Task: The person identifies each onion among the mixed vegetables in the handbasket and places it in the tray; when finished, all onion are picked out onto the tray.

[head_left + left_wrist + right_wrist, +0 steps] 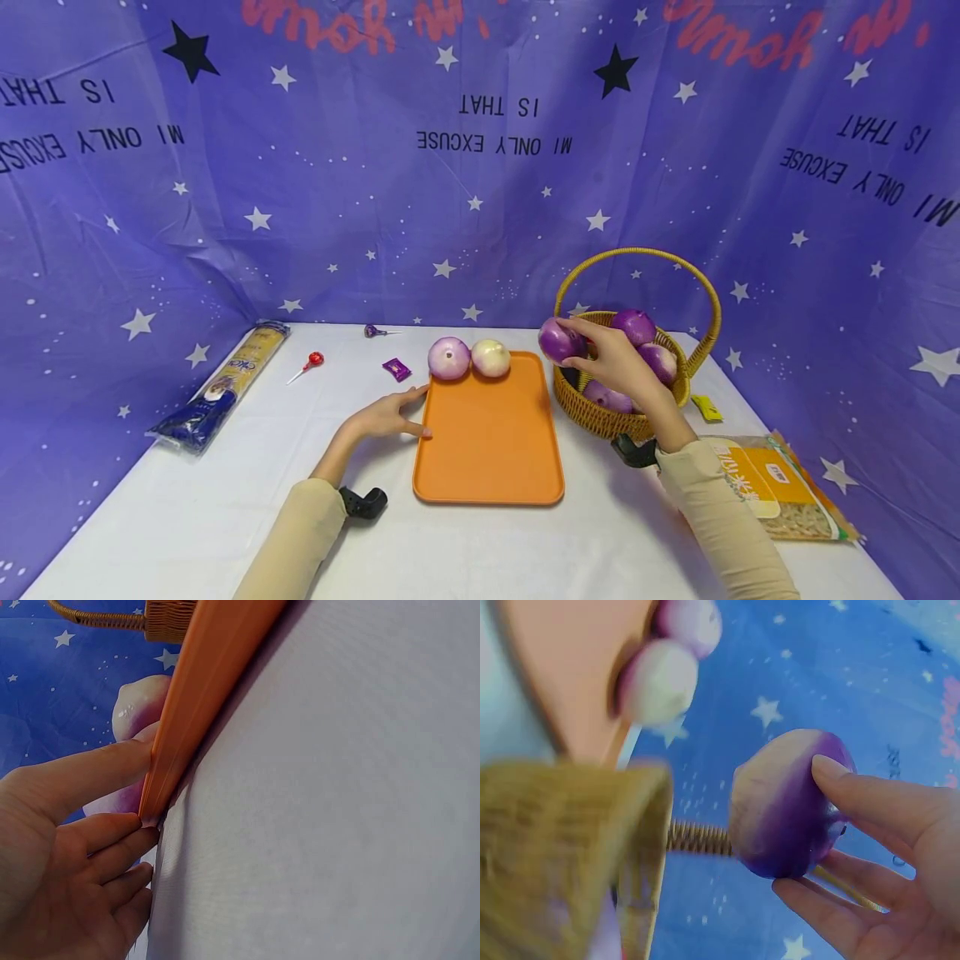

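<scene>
Pinching a round purple onion (559, 341) over the woven wicker basket (592, 410), right hand (618, 360) could drop it—fingertip grip; left hand (386, 414), spread, steadies orange plastic tray (487, 442).

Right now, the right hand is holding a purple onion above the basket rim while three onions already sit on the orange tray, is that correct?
Not quite: the orange tray carries two onions, not three, as the head view shows. The rest stands: the right hand holds a purple onion above the basket rim.
</scene>
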A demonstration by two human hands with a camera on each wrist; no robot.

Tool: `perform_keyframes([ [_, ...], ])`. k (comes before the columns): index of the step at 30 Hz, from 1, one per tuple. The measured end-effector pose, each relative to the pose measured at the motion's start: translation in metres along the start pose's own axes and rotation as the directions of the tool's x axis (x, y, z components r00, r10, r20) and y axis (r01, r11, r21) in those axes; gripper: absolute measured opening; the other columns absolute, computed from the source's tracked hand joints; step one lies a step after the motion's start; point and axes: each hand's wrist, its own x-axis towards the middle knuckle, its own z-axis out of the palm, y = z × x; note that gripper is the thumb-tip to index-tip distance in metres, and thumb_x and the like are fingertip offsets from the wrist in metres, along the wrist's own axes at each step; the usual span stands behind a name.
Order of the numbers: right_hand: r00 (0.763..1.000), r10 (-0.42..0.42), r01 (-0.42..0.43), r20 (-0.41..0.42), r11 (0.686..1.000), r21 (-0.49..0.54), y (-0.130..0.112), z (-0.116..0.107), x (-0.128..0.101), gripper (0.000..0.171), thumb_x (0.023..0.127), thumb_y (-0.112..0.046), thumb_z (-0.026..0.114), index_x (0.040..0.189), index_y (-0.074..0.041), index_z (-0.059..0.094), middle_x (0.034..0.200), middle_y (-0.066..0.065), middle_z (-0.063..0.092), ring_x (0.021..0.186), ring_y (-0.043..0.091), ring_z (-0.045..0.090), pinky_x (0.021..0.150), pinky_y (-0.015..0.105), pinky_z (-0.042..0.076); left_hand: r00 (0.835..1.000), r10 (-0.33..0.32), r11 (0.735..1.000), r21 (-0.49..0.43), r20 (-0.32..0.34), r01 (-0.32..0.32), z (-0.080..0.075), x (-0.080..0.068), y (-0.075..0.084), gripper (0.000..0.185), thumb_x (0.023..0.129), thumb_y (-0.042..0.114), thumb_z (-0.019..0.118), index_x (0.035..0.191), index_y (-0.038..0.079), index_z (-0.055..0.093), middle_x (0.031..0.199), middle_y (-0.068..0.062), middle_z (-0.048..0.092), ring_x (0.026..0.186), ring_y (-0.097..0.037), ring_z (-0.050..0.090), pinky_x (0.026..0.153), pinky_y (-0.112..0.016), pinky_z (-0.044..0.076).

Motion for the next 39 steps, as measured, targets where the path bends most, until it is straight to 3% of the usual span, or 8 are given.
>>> perform_keyframes([
  [4, 1.0, -0.008, 0.008, -0.008, 0.996, 0.085, -0.012, 0.018, 0.002, 0.062, 0.08, -0.009, 0.079, 0.137, -0.007, 0.054, 0.135, 0.015, 0.056, 0.122, 0.034, 0.054, 0.093, 0.045, 0.05, 1.0, 0.004, 1.0, -0.002, -0.003, -0.004, 0.0, 0.0, 0.001, 0.092, 0.079, 0.036, 0.078, 0.151, 0.006, 0.031, 0.151, -0.025, 0.03, 0.139, -0.041, 0.027, 0.113, -0.055, 0.022],
  [9, 0.999, -0.053, 0.052, 0.001, 0.991, 0.122, -0.021, 0.047, 0.008, 0.06, 0.08, -0.011, 0.08, 0.135, -0.007, 0.057, 0.133, 0.015, 0.057, 0.119, 0.032, 0.056, 0.089, 0.045, 0.053, 1.0, 0.003, 1.0, -0.005, -0.004, -0.003, -0.001, -0.001, 0.002, 0.091, 0.079, 0.035, 0.078, 0.151, 0.005, 0.031, 0.151, -0.026, 0.029, 0.139, -0.042, 0.027, 0.113, -0.055, 0.022],
  [15, 0.995, -0.079, 0.066, 0.053, 0.974, 0.215, -0.024, 0.079, 0.016, 0.058, 0.079, -0.003, 0.079, 0.133, -0.004, 0.058, 0.134, 0.017, 0.056, 0.124, 0.034, 0.052, 0.092, 0.046, 0.05, 1.0, -0.003, 1.0, -0.01, -0.004, 0.003, -0.002, -0.001, 0.004, 0.091, 0.079, 0.035, 0.079, 0.151, 0.006, 0.031, 0.151, -0.028, 0.028, 0.138, -0.042, 0.027, 0.113, -0.055, 0.022],
  [26, 0.978, -0.113, 0.094, 0.174, 0.989, 0.116, -0.029, 0.121, 0.036, 0.058, 0.079, -0.014, 0.08, 0.133, -0.009, 0.058, 0.129, 0.007, 0.062, 0.114, 0.022, 0.058, 0.097, 0.037, 0.048, 1.0, -0.004, 1.0, -0.006, -0.002, 0.004, -0.001, -0.002, 0.005, 0.092, 0.079, 0.035, 0.078, 0.151, 0.005, 0.03, 0.151, -0.025, 0.03, 0.139, -0.042, 0.027, 0.113, -0.055, 0.022],
  [39, 0.962, -0.077, 0.055, 0.26, 0.994, 0.089, -0.037, 0.142, 0.048, 0.054, 0.081, -0.014, 0.079, 0.131, -0.006, 0.059, 0.128, 0.01, 0.061, 0.118, 0.026, 0.055, 0.104, 0.041, 0.043, 1.0, -0.008, 1.0, 0.004, -0.005, 0.008, -0.002, -0.002, 0.005, 0.093, 0.079, 0.036, 0.078, 0.151, 0.004, 0.03, 0.151, -0.024, 0.031, 0.138, -0.042, 0.029, 0.112, -0.055, 0.024],
])
